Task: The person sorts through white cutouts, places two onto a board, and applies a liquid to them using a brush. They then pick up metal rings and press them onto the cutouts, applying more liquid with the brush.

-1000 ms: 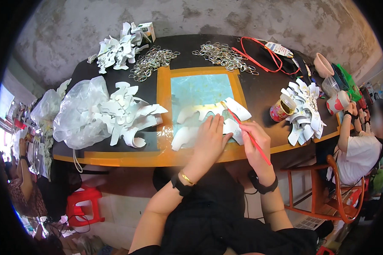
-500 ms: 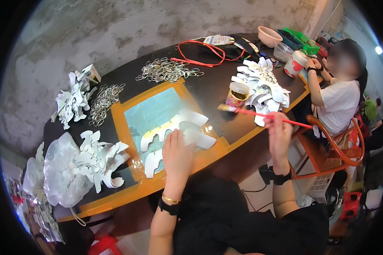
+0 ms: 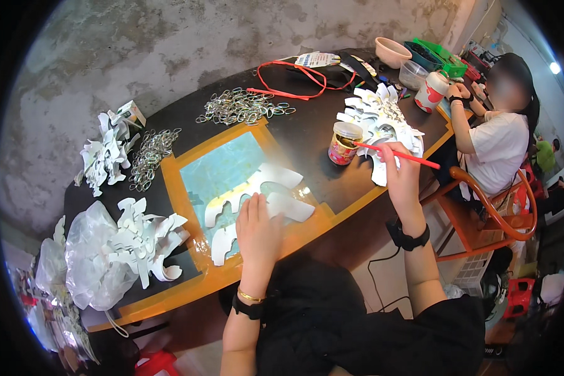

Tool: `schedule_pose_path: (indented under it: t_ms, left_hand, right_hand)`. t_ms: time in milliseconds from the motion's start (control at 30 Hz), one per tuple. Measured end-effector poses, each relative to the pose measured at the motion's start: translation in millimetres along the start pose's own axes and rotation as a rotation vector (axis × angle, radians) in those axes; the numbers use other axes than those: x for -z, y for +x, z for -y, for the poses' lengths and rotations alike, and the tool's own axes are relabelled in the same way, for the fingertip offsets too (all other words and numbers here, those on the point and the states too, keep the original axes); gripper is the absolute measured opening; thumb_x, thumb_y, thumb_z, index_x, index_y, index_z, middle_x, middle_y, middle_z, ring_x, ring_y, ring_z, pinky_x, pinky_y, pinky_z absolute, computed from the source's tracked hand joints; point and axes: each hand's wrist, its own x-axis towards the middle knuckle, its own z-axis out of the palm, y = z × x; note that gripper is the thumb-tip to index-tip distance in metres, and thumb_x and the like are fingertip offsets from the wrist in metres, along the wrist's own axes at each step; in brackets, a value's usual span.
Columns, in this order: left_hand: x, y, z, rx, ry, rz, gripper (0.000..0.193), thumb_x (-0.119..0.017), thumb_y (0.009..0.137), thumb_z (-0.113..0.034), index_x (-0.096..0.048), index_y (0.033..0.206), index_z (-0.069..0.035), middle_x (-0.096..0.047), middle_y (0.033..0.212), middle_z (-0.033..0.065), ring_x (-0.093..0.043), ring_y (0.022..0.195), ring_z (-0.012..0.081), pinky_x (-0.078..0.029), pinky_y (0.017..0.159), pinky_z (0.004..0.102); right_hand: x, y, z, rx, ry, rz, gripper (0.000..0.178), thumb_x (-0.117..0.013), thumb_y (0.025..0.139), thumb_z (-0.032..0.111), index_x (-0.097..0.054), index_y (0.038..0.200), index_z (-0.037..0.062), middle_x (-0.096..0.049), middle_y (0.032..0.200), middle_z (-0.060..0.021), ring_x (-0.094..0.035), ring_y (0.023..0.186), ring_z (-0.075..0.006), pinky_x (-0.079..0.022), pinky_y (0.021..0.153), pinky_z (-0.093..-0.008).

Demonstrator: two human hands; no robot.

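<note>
Hands: left hand [image 3: 258, 232] lies flat, fingers extended and pressing down, nothing seen gripped; right hand [image 3: 402, 169] pinches a red brush [image 3: 426, 162].
Brush: its tip meets the jar [image 3: 342, 153]; bristles hidden, so we cannot tell how deep they go.
White pieces: upper piece [image 3: 276, 175] and lower piece [image 3: 294, 208] lie on the blue-green sheet [image 3: 216, 164], taped to the counter [image 3: 310, 147]; our left hand partly covers the lower.
Yellow smear: we see it along part of the upper piece; we judge that piece partly coated, its right end and the lower piece showing white.
Piles: many more pieces lie in the left pile [image 3: 147, 241] and right pile [image 3: 382, 119]; their state we cannot tell.
Change, half a second: bristles showed just short of the jar; now the tip is at it. Left hand has stayed put.
</note>
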Motion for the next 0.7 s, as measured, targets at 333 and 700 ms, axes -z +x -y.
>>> schedule_pose_path:
  t_ms: [333, 700]
  left_hand:
    - [2.9, 1.0, -1.9, 0.006, -0.001, 0.031, 0.054, -0.066, 0.090, -0.028, -0.056, 0.133, 0.003, -0.056, 0.139, 0.0174, -0.049, 0.131, 0.0364, -0.039, 0.108, 0.0467]
    - [2.2, 1.5, -1.8, 0.007, 0.009, 0.033, 0.054, -0.067, 0.090, -0.028, -0.056, 0.133, 0.003, -0.056, 0.139, 0.0168, -0.048, 0.132, 0.0351, -0.039, 0.108, 0.0463]
  right_hand:
    - [-25.0, 19.9, -13.3, 0.051, -0.132, 0.073, 0.019, -0.057, 0.101, 0.014, -0.066, 0.098, -0.0021, -0.065, 0.071, -0.0133, -0.063, 0.063, -0.0246, -0.048, 0.063, -0.0328]
    - [14.3, -5.1, -17.8, -0.185, 0.295, -0.162, 0.031, -0.050, 0.106, 0.022, -0.066, 0.098, -0.0031, -0.067, 0.078, -0.0038, -0.057, 0.067, -0.0062, -0.044, 0.063, -0.0211]
